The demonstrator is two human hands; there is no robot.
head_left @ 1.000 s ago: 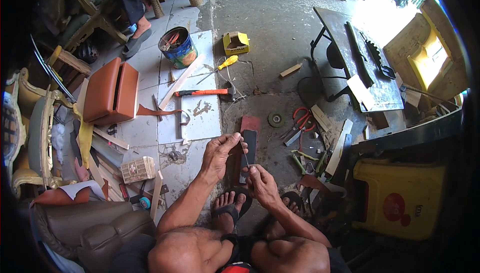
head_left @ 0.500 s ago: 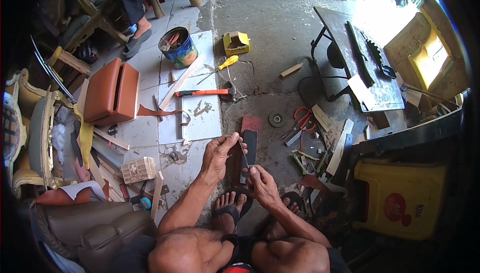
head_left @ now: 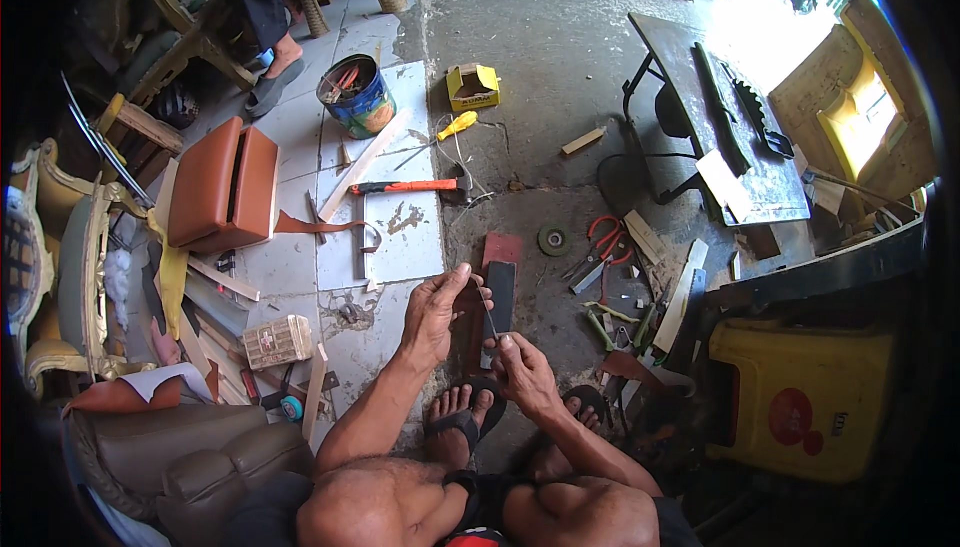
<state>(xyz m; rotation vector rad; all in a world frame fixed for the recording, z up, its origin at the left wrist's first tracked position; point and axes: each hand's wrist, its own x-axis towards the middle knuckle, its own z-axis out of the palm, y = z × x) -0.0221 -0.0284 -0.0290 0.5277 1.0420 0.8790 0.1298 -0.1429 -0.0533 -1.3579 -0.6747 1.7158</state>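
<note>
A thin, narrow strip, perhaps a metal blade (head_left: 489,316), spans the gap between my two hands. My left hand (head_left: 430,315) pinches its upper end between thumb and fingers. Lower and to the right, my right hand (head_left: 524,372) closes on the other end; the part inside the fingers is hidden. Beneath the hands, on the floor, lies a flat dark block (head_left: 502,287) on a reddish board (head_left: 503,247). My sandalled feet are just behind it.
A hammer (head_left: 405,186), yellow screwdriver (head_left: 457,125), paint tin (head_left: 358,97) and yellow box (head_left: 473,87) lie ahead. Tape (head_left: 553,239), red-handled pliers (head_left: 606,234) and wood scraps sit right, near a low table (head_left: 735,117). A brown box-shaped cushion (head_left: 222,187) stands left. Another person's foot (head_left: 285,55) is far left.
Both hands keep their hold on the thin strip, with only a very slight shift of the fingers. Everything around them looks the same.
</note>
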